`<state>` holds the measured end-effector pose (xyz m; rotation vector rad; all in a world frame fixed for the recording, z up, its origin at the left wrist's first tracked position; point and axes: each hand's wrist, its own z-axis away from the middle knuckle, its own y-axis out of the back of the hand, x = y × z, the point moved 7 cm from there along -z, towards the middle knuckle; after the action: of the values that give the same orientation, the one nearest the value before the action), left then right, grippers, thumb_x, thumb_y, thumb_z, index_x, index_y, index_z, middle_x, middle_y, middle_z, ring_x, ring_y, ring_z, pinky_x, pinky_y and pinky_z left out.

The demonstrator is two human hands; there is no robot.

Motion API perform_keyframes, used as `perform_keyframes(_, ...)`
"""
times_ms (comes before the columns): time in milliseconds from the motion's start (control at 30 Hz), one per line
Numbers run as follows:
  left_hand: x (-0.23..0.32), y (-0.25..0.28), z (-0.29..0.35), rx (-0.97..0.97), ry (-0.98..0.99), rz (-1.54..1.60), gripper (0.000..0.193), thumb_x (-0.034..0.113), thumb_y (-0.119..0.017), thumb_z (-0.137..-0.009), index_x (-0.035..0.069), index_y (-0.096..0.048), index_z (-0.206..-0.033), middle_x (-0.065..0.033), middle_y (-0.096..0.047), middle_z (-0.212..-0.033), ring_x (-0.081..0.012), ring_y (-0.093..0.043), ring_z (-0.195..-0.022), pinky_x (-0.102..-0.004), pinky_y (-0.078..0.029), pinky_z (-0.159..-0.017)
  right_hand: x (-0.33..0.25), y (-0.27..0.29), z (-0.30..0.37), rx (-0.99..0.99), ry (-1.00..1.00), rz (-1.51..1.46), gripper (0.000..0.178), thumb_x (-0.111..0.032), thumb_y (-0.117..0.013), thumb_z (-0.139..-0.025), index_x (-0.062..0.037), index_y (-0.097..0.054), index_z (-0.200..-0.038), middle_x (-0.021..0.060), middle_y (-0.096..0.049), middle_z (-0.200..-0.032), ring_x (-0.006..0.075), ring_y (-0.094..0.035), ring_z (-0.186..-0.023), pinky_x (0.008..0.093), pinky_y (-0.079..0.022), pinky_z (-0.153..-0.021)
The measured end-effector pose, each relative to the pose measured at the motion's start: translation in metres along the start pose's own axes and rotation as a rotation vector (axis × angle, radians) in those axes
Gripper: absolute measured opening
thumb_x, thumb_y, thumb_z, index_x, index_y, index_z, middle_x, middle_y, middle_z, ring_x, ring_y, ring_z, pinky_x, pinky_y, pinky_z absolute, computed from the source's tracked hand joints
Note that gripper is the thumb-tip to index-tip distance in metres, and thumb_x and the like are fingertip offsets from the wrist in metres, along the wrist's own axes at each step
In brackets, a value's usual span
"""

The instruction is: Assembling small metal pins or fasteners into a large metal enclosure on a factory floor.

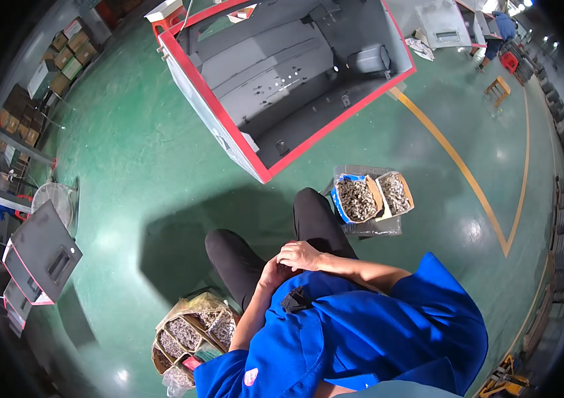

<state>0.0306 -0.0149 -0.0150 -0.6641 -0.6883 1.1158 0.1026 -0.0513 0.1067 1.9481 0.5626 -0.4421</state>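
Note:
My two hands meet in my lap, in front of the blue shirt. My right hand (pixel 299 255) lies over the fingers of my left hand (pixel 272 272), and both are curled closed. Whatever may be between them is hidden. A large grey metal cabinet with a red rim (pixel 229 126) stands ahead, its open side facing me. To the right of my knees, a blue-edged carton (pixel 356 199) and a white carton (pixel 395 194) hold many small metal parts. By my left side sits a divided carton (pixel 192 331) of similar small pieces.
Both cartons at right rest on a plastic-covered low stand (pixel 381 227). Grey panels (pixel 43 252) and a floor fan (pixel 55 202) stand at far left, near stacked boxes (pixel 70 50). A wooden stool (pixel 497 89) is at far right, beyond a yellow floor line (pixel 451 149).

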Motion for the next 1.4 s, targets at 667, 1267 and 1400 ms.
perform_keyframes(667, 0.022, 0.001, 0.005, 0.044, -0.242, -0.220, 0.028, 0.031, -0.041, -0.099, 0.010, -0.049, -0.082, -0.0004, -0.050, -0.066, -0.0098, -0.045, -0.055, -0.0215, -0.034, -0.046, 0.042, -0.004, 0.018, 0.007, -0.615, -0.344, 0.015, -0.017, -0.061, -0.081, -0.0026, -0.059, -0.083, 0.0105, -0.061, -0.081, 0.0271, -0.063, -0.077, 0.0361, -0.049, -0.068)
perform_keyframes(1267, 0.022, 0.001, 0.006, 0.016, -0.240, -0.201, 0.026, 0.029, -0.046, -0.096, 0.007, -0.050, -0.082, -0.0046, -0.053, -0.072, -0.0125, -0.045, -0.058, -0.0220, -0.032, -0.044, 0.071, -0.027, 0.031, 0.033, -0.859, -0.887, 0.009, -0.003, -0.057, -0.081, 0.0010, -0.060, -0.088, 0.0060, -0.062, -0.072, 0.0121, -0.060, -0.062, 0.0258, -0.050, -0.058)
perform_keyframes(1400, 0.020, 0.003, 0.003, 0.013, -0.236, -0.198, 0.028, 0.030, -0.046, -0.096, 0.007, -0.051, -0.082, -0.0046, -0.053, -0.072, -0.0125, -0.045, -0.057, -0.0222, -0.032, -0.044, 0.075, -0.038, 0.040, -0.072, -0.889, -1.084, 0.015, -0.011, -0.056, -0.088, 0.0012, -0.063, -0.093, 0.0064, -0.063, -0.073, 0.0127, -0.061, -0.062, 0.0259, -0.051, -0.054)
